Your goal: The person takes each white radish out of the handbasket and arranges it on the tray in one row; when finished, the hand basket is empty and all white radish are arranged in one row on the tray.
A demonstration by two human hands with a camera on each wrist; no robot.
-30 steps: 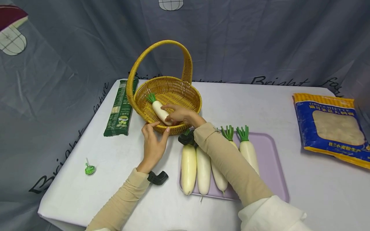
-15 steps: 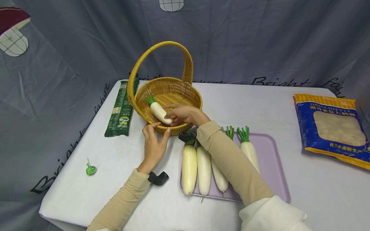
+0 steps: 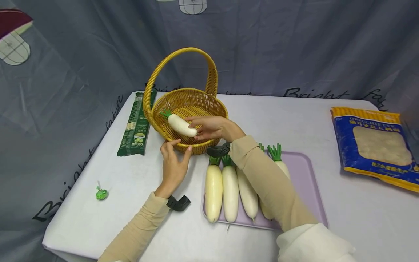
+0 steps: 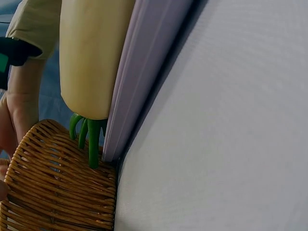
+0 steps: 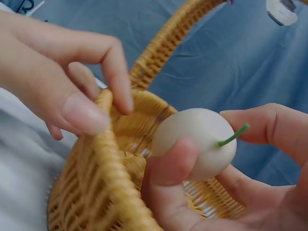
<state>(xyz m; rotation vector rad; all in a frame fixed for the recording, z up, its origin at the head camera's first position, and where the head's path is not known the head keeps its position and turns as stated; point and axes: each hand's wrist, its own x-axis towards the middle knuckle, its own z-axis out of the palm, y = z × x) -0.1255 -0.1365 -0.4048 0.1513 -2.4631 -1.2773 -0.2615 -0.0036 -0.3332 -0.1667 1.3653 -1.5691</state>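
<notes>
A small white radish (image 3: 179, 124) with green leaves lies aslant inside the yellow wicker basket (image 3: 220, 107). My right hand (image 3: 211, 128) pinches its lower end between thumb and fingers. Seen from the right wrist, that radish end (image 5: 197, 137) is raised near rim height, a thin green stalk sticking out of it. My left hand (image 3: 174, 167) grips the basket's front rim, its index finger hooked inside and its thumb against the edge. Several larger white radishes (image 3: 214, 193) lie side by side on a lilac tray (image 3: 302, 174), partly covered by my right forearm.
Left of the basket lies a dark green packet (image 3: 134, 127). A green-wrapped lollipop (image 3: 102, 193) is at the table's left. At far right sits a blue and yellow pasta bag (image 3: 376, 145). The basket's tall handle (image 3: 184, 50) arches above it; a grey curtain (image 3: 278, 47) hangs behind.
My right hand has drawn up and slightly right, raising the radish's lower end and turning the radish flatter. The left hand keeps its place at the rim.
</notes>
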